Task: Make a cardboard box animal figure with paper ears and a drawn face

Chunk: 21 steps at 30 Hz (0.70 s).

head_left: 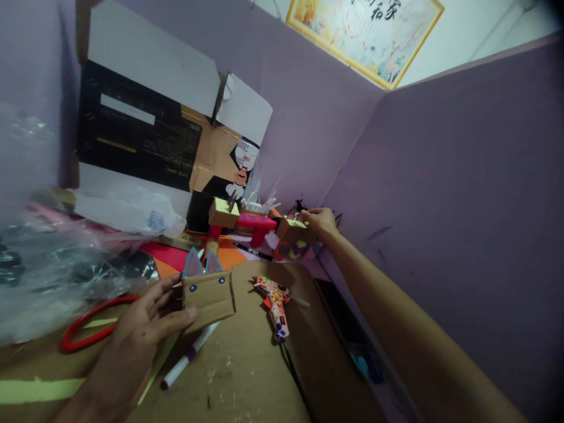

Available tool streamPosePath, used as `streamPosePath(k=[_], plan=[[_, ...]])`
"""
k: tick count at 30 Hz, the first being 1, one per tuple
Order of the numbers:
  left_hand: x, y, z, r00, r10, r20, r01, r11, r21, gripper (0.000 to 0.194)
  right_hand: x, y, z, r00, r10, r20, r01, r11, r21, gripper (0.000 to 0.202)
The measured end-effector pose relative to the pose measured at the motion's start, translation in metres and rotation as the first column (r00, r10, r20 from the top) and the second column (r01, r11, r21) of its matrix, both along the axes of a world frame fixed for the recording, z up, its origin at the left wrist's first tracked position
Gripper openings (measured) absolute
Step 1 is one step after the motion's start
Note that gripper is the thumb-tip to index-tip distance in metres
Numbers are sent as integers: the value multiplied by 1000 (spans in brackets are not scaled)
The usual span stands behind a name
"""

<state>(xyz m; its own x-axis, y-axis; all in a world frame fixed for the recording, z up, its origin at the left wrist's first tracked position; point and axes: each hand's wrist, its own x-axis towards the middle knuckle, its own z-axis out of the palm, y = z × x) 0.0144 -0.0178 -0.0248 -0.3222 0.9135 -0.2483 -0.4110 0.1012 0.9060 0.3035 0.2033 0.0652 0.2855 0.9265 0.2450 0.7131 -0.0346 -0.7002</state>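
My left hand [150, 323] grips a small cardboard animal head [210, 298] by its left side, thumb on the front. The head has two drawn eyes and two blue-edged pointed ears standing up from its top. My right hand [321, 222] reaches far back toward the wall corner, fingers pinched together above a small open cardboard box [291, 229]. What the fingertips hold, if anything, is hidden. Below the head lies a white marker [189, 355] with a purple band. A flower-patterned glue gun [277, 302] rests on the cardboard sheet [247, 376], a glue stick poking from its rear.
Red-handled scissors [99, 323] and crumpled clear plastic [57, 270] lie at left. Behind stand a pink-red craft piece [258, 223], a yellow-topped box [224, 212] and an unfolded carton [141, 129]. A dark phone-like slab [341, 311] lies beside the right wall. The glue gun's cord [294, 370] trails forward.
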Motion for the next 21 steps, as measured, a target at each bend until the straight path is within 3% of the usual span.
streamPosePath(k=[5, 9, 11, 12, 14, 15, 18, 21], plan=[[2, -4, 10, 997, -72, 20, 70, 994, 85, 45, -15, -37, 5, 1000, 27, -3, -26, 992, 121, 16], [3, -3, 12, 997, -59, 45, 51, 984, 168, 42, -39, -117, -15, 977, 209, -44, -203, 971, 126, 28], [3, -2, 10, 998, -45, 44, 37, 984, 173, 40, -50, -171, -32, 866, 499, -21, -498, 866, 51, 32], [3, -1, 9, 998, -39, 42, 31, 984, 177, 40, -56, -197, -42, 780, 625, 22, -625, 780, 19, 29], [3, -1, 7, 999, -32, 36, 25, 981, 190, 41, -64, -239, -61, 620, 774, 128, -780, 626, -2, 15], [4, -1, 6, 999, -31, 34, 24, 980, 198, 42, -67, -253, -69, 577, 801, 163, -810, 586, -14, 15], [4, -2, 6, 999, -22, 23, 17, 976, 217, 42, -76, -262, -86, 541, 798, 266, -819, 572, -48, 18], [3, -2, 8, 1000, -10, 10, 7, 974, 225, 40, -85, -239, -92, 539, 734, 414, -791, 610, -51, 20]])
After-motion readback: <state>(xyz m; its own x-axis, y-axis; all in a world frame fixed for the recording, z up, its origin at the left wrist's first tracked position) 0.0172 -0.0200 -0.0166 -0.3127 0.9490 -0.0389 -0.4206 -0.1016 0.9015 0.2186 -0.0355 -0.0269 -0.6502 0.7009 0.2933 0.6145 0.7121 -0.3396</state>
